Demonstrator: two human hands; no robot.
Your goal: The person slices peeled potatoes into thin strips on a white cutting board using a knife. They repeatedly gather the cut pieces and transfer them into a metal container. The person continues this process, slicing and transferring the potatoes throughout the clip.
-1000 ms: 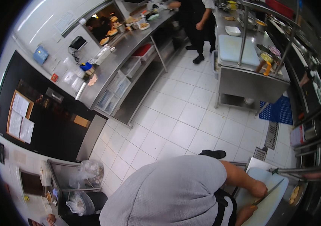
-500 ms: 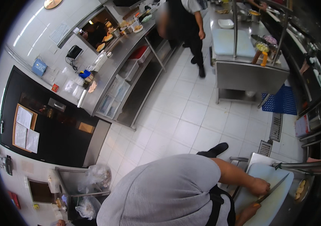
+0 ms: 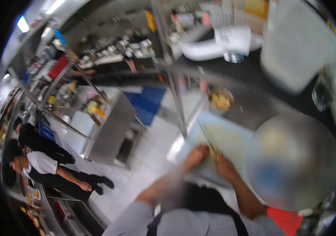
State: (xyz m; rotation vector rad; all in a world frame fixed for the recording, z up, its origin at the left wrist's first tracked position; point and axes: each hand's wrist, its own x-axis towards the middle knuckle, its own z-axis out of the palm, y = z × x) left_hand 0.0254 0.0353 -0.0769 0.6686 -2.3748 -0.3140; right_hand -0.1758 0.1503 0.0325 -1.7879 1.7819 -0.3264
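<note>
- The pale, flat, rectangular cutting board (image 3: 231, 137) lies on the dark metal worktop (image 3: 254, 106), right at the worktop's near edge.
- Past that edge there is open room: a white tiled floor (image 3: 144, 157) runs off to the left, all the way to a grey metal table (image 3: 105, 126).
- The left hand (image 3: 197, 156) rests on the near left part of the board. Its fingers are curled, but the picture is too blurry to tell if it grips anything.
- The right hand (image 3: 225, 167) is closed around the handle of a long thin knife (image 3: 206, 137).
- The knife lies long and slim over the board. Its tip points up and to the left, away from the person, and its handle end sits at the right hand.
- The two hands are just beside each other, with the knife between them.
- A small round metal bowl with yellow food (image 3: 220, 100) stands on the worktop just past the far edge of the board.
- A grey upright metal pole (image 3: 178, 102) stands close to the board's left corner, so there is little room on that side.
- A big blurred round patch covers the right side, so what lies beside the board there cannot be seen.
- A large white tub (image 3: 298, 47) and white papers (image 3: 223, 41) sit farther back on the worktop, well apart from the hands.
- Two other people in dark clothes and white sleeves (image 3: 46, 161) stand far off to the left by a long counter.
</note>
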